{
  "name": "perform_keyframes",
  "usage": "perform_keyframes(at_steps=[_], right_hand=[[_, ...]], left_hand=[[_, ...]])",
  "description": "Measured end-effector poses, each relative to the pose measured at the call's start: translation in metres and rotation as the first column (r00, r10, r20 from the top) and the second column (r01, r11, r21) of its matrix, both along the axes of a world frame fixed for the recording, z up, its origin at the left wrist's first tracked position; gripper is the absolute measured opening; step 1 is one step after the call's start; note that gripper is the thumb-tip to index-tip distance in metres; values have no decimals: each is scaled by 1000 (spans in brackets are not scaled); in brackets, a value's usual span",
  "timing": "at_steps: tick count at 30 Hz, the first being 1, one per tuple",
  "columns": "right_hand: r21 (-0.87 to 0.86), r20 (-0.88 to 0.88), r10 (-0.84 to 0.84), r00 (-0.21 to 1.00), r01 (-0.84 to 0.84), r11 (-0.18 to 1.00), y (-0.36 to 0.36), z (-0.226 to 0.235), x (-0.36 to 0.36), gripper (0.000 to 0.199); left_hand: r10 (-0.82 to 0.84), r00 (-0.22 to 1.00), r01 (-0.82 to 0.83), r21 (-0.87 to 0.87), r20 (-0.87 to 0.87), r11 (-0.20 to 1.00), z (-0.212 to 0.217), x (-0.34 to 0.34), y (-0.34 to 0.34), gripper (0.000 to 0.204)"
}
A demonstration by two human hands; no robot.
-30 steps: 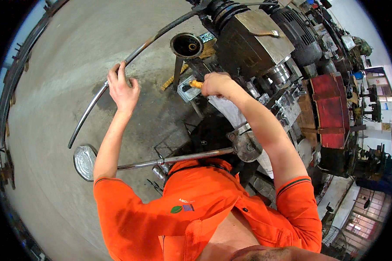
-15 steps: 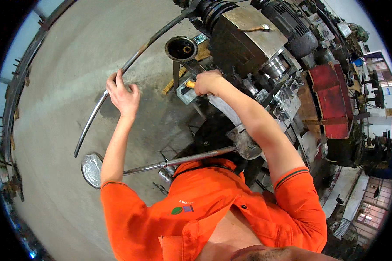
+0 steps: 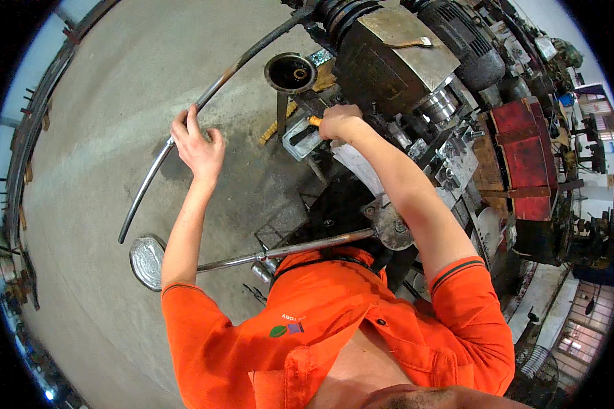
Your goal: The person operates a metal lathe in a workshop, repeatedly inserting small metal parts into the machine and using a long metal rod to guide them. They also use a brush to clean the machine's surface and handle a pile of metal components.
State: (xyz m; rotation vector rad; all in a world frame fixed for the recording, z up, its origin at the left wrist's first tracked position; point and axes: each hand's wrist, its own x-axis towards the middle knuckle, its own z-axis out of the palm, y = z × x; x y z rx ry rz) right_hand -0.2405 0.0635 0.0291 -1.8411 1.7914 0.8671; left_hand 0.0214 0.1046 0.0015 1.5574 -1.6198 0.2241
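Left hand (image 3: 199, 144) gripped the long curved grey metal rod (image 3: 184, 129) fed into the dark bending machine (image 3: 389, 61), right hand (image 3: 340, 121) closed on its orange-handled lever (image 3: 314, 120): mid-bend, I judged, next needing steady guiding.

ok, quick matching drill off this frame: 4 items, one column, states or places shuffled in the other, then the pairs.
1. left hand
2. right hand
3. long curved metal rod
4. round metal disc

A. lying on the concrete floor
B. gripping an orange-handled tool at the machine
C. closed around the rod
D. running from the machine out over the floor

Pairs: 1-C, 2-B, 3-D, 4-A
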Motion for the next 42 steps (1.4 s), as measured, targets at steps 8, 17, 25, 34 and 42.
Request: perform_keyframes(at_steps=[8, 17, 25, 34, 42], right_hand=[[73, 47, 0, 999, -3, 997, 10, 9, 15, 45], [56, 85, 1, 996, -6, 998, 16, -2, 13, 46], [-87, -35, 39, 999, -42, 995, 5, -14, -18, 40], [-46, -101, 75, 992, -80, 996, 22, 16, -23, 38], [-11, -107, 179, 978, -182, 983, 33, 6, -34, 39]], left_hand=[[-13, 1000, 14, 39, -18, 999, 0, 0, 2, 53], [30, 999, -31, 11, 33, 999, 1, -1, 1, 57], [31, 999, -32, 39, 25, 999, 5, -4, 1, 57], [14, 1000, -14, 32, -2, 999, -1, -3, -1, 54], [21, 1000, -20, 36, -14, 999, 3, -5, 0, 54]])
